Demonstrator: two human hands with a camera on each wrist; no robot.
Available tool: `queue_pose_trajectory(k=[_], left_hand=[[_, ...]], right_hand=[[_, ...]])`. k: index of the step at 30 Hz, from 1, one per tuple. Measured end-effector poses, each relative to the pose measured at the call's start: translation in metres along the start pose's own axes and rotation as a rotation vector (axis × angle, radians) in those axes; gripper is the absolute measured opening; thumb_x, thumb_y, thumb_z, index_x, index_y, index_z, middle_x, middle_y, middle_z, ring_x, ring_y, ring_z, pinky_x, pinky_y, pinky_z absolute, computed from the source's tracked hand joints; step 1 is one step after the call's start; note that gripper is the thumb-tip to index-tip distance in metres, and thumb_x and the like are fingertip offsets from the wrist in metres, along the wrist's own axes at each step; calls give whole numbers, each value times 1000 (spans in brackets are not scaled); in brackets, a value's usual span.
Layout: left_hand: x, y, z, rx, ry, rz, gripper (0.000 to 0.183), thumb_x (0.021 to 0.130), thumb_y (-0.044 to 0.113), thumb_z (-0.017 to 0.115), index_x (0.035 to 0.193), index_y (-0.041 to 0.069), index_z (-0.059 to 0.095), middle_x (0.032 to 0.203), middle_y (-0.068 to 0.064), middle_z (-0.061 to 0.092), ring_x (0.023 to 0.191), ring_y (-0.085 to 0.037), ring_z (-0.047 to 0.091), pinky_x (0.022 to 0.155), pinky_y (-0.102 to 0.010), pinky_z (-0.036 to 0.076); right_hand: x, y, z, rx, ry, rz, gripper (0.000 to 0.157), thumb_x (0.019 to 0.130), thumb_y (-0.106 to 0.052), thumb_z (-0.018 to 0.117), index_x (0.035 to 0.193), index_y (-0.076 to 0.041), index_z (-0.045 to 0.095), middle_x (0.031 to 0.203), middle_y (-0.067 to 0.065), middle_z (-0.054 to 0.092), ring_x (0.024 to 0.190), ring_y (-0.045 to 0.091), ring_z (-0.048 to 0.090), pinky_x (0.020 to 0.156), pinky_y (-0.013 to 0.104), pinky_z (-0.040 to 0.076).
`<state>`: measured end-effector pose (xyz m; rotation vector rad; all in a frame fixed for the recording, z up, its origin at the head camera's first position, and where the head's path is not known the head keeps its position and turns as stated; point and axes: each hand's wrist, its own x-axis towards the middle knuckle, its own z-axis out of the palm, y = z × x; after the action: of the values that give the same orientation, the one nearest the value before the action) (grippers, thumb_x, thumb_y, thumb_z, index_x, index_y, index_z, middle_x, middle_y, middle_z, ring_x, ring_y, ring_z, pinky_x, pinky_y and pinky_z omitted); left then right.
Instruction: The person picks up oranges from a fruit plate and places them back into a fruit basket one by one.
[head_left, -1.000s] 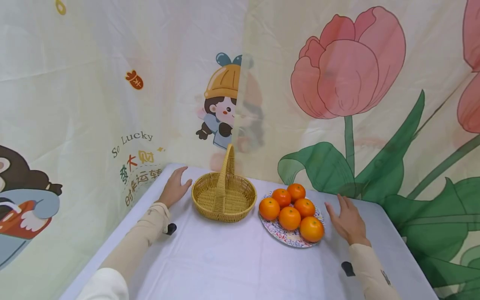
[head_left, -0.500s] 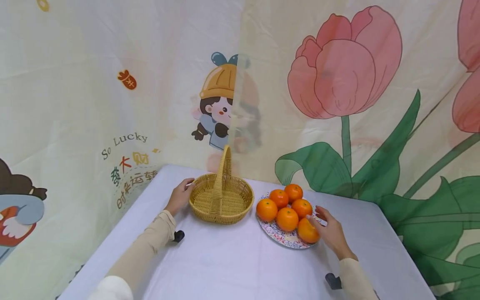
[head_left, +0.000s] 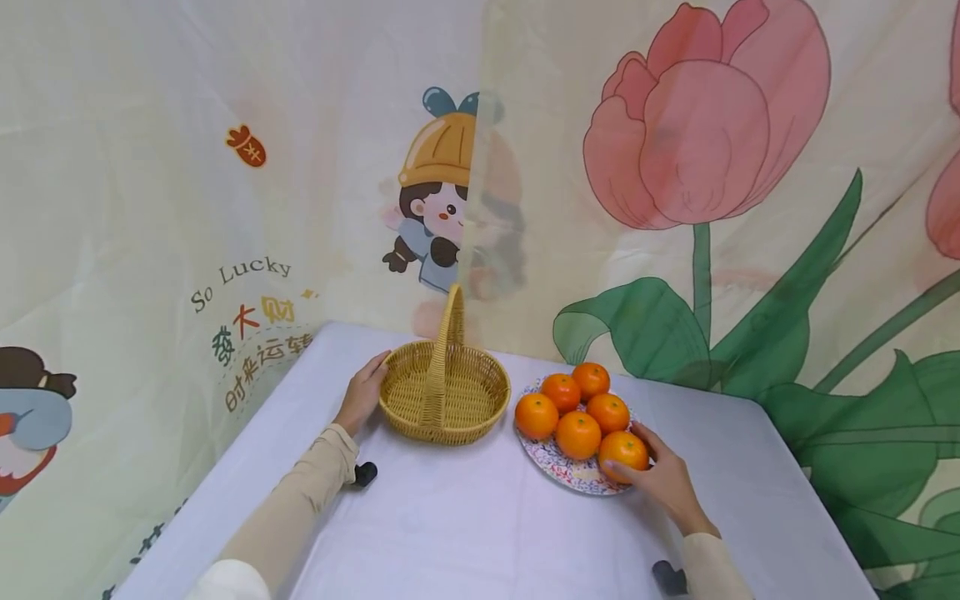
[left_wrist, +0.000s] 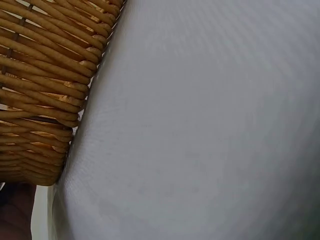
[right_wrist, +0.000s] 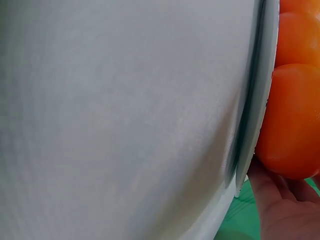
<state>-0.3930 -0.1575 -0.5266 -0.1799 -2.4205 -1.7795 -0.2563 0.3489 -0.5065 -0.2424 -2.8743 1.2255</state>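
An oval wicker basket (head_left: 468,392) with a tall arched handle stands on the table, with no fruit in it. My left hand (head_left: 362,398) rests against its left side, fingertips at the rim; the left wrist view shows the woven wall (left_wrist: 45,75) close up. To the right, a patterned plate (head_left: 553,468) bears several oranges. My right hand (head_left: 669,483) grips the front right orange (head_left: 624,452), thumb on its near side and fingers round its right side. This orange (right_wrist: 292,122) still sits on the plate, as the right wrist view shows.
A white cloth (head_left: 450,525) covers the table. Printed curtains (head_left: 360,167) with a cartoon figure and a large tulip hang close behind the basket and plate. The other oranges (head_left: 577,435) lie close together, near the gripped one.
My left hand has moved right, from beside the basket to its side. My right hand has come in from the plate's right and taken hold of the front right orange.
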Motion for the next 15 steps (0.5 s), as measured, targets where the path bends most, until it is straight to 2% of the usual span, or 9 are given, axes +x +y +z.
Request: queue_pose_trajectory(k=[7,15], left_hand=[[2,1,0,33,1,16,47,107,26,33,151,8,36,155,-12,35,144,-33,26,119,-49,17],[0,4,0,30,4,-3,47,107,27,33,150,8,37,154,-12,35,143,-33,26,119,-48,16]], right_hand=[[0,1,0,-37,10,-4,104,73,-61,77,152,-11,32,149,24,36,131,42,37,107,62,34],[1,2,0,-58,16,12,107,71,-64,77,151,-8,34,147,25,39,129,42,40,106,61,36]])
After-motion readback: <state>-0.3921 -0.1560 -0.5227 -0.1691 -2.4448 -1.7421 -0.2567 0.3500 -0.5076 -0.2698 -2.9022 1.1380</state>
